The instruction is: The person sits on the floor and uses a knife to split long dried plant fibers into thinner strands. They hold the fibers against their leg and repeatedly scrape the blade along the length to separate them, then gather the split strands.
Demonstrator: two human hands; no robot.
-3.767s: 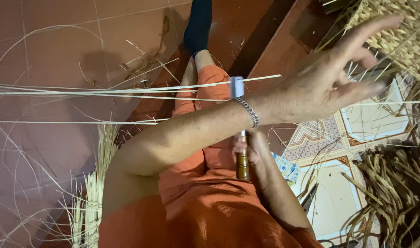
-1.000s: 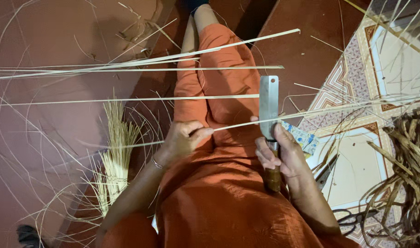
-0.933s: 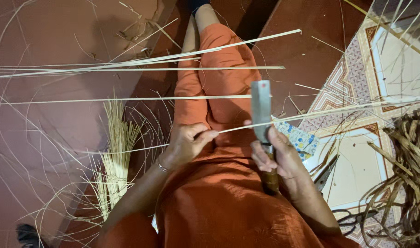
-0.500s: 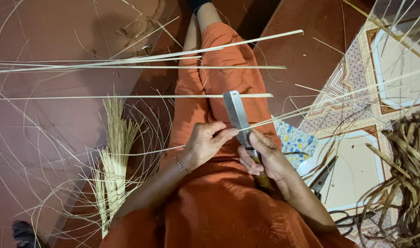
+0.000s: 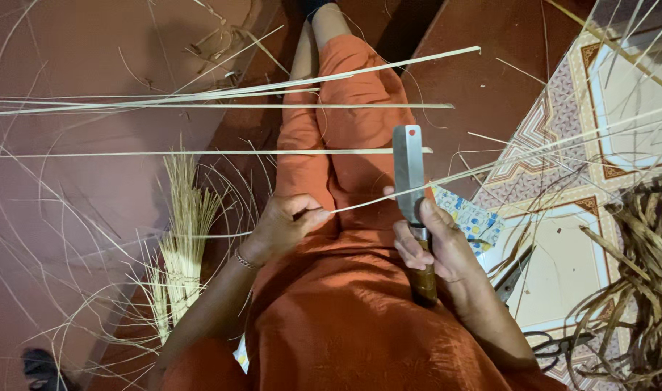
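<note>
**Splitting a thin strip over the lap**

In the head view, the left hand [image 5: 284, 224] was closed in a pinch on the near end of a pale strip [image 5: 490, 168], which ran up and to the right across the patterned floor tiles [image 5: 563, 166]. The right hand [image 5: 436, 250] was wrapped tight around the wooden handle of a knife [image 5: 409, 174], whose flat blade stood upright with the strip passing just at its lower part. Both hands sat over the orange garment [image 5: 345, 318] covering the lap.

Open red floor [image 5: 70, 195] lay to the left, crossed by three long strips [image 5: 200, 105] lying nearly level; a bundle of fine straw [image 5: 182, 239] stood near the left forearm. Dry, curled leaves [image 5: 642, 268] crowded the right edge.

Compared with half a second before, the knife stood straighter and farther right, and the hands were wider apart.

The strips looked smooth and stiff, the blade dull grey metal, the handle glossy brown.
</note>
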